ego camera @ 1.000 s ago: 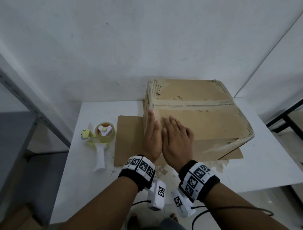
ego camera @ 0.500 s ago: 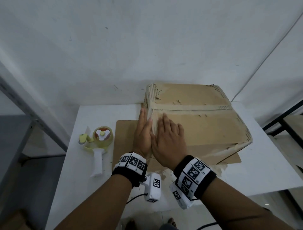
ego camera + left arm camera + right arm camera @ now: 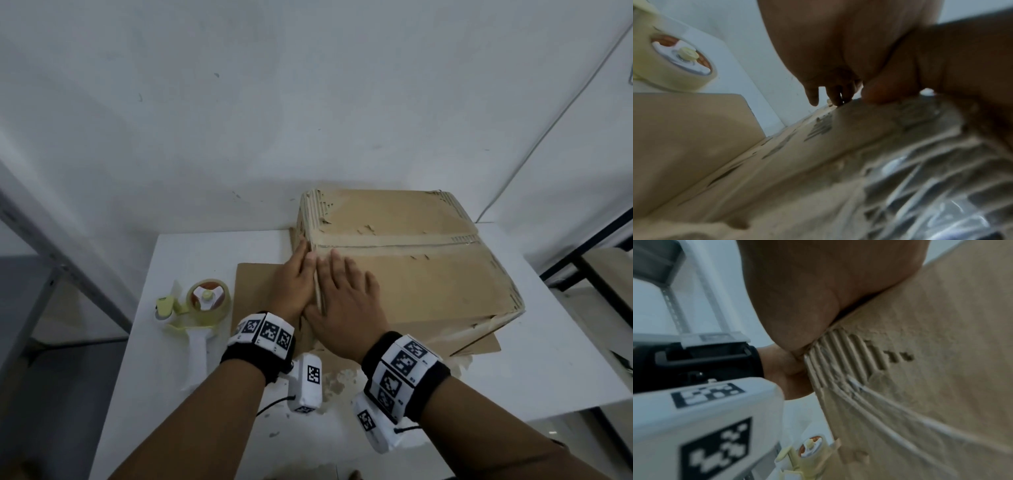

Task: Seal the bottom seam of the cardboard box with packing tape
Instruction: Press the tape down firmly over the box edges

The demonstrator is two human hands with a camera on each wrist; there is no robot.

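Observation:
A worn brown cardboard box [image 3: 428,274] sits on the white table, its top seam [image 3: 394,244] covered by a strip of tape. My left hand [image 3: 296,284] lies flat against the box's left side, fingers straight and reaching up to the seam's left end. My right hand [image 3: 346,301] presses flat on the top panel by the left edge, fingers spread. In the left wrist view my fingertips [image 3: 836,97] touch the box edge [image 3: 838,129]. In the right wrist view my palm [image 3: 828,288] rests on torn corrugated card [image 3: 849,356]. A yellow tape dispenser [image 3: 198,308] lies left of the box, untouched.
A flat cardboard sheet [image 3: 253,291] lies under the box and sticks out to the left. The white table [image 3: 565,359] ends close on the right and front. A grey metal frame [image 3: 51,274] stands at the left, a dark rack [image 3: 599,257] at the right.
Both hands slid away from me along the box's left edge, the left fingertips climbing the side up to the taped seam. The box and dispenser stayed put.

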